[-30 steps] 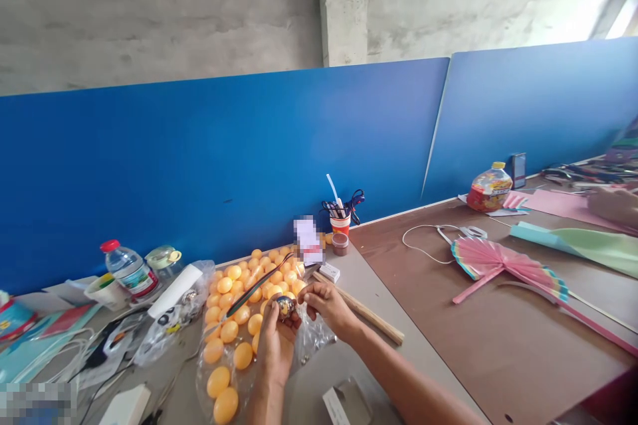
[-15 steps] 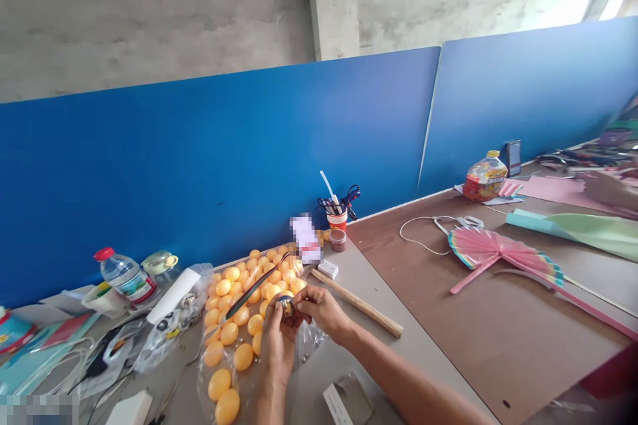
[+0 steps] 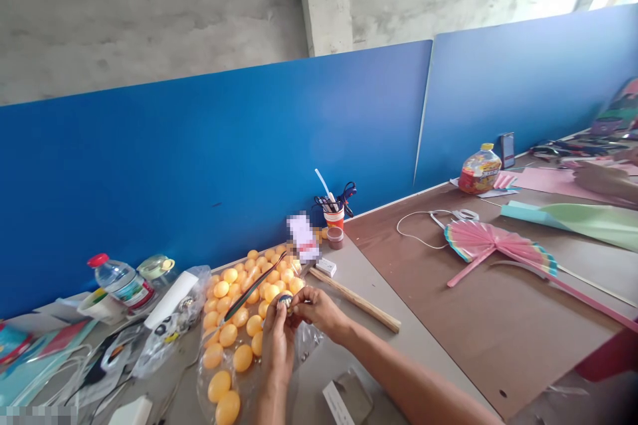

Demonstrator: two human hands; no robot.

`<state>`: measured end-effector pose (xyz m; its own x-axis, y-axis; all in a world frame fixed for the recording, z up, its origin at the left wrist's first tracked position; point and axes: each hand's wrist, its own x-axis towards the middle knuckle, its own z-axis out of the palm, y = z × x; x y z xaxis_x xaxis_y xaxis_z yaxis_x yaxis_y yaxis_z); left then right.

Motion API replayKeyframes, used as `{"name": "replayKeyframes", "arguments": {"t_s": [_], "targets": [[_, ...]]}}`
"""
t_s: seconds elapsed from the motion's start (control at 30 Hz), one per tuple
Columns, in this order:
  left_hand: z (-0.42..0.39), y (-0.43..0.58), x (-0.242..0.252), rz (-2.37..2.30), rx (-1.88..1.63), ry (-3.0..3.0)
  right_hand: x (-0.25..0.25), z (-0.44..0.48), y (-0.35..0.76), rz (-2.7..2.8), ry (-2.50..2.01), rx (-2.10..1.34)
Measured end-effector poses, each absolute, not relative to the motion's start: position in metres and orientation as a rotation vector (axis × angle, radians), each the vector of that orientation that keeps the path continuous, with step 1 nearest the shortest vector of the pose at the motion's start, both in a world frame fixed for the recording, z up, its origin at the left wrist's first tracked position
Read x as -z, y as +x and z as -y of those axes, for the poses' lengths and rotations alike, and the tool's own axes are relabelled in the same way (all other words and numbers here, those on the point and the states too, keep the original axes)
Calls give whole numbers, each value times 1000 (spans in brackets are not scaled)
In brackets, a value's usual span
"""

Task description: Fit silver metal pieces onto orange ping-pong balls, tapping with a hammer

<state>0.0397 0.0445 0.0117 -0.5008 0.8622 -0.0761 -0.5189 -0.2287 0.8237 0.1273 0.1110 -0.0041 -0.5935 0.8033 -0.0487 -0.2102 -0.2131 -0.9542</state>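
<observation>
Between both hands sits a small round object (image 3: 286, 301), dark and shiny with pale markings; its exact kind is too small to make out. My left hand (image 3: 278, 335) grips it from the left, thumb on its near face. The closed fingertips of my right hand (image 3: 315, 309) pinch at its right side. Under and behind the hands lies a clear plastic bag of orange balls (image 3: 242, 358). Dark tweezers (image 3: 254, 290) rest on top of the bag. A wooden stick (image 3: 356, 300) lies right of my right hand, and an opened small box (image 3: 343, 398) is below it.
A cup of pens (image 3: 333, 218), a round tub (image 3: 335, 238) and a small white box (image 3: 326, 267) stand by the blue partition (image 3: 199, 166). Bottles and clutter fill the left. At right are a pink paper fan (image 3: 483, 246), a juice bottle (image 3: 480, 169) and another person's hand (image 3: 605, 180).
The round object has turned in my fingers, with pale markings now showing on top. My hands stay close together, and the view has shifted slightly.
</observation>
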Motion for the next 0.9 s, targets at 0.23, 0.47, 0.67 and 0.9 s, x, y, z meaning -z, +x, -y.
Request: {"name": "replayKeyframes", "arguments": {"t_s": [0.23, 0.47, 0.67, 0.9], "targets": [[-44, 40, -12, -1050, -1855, 534, -3, -108, 131, 1345, -747, -1864], [-45, 38, -7, -1103, -1857, 530, -4, -110, 131, 1379, -763, -1823], [-46, 38, -1, -1131, -1845, 604, -3, -111, 134, 1415, -764, -1834], [-47, 36, 8, -1182, -1860, 672, -5, -109, 135, 1348, -735, -1863]]}}
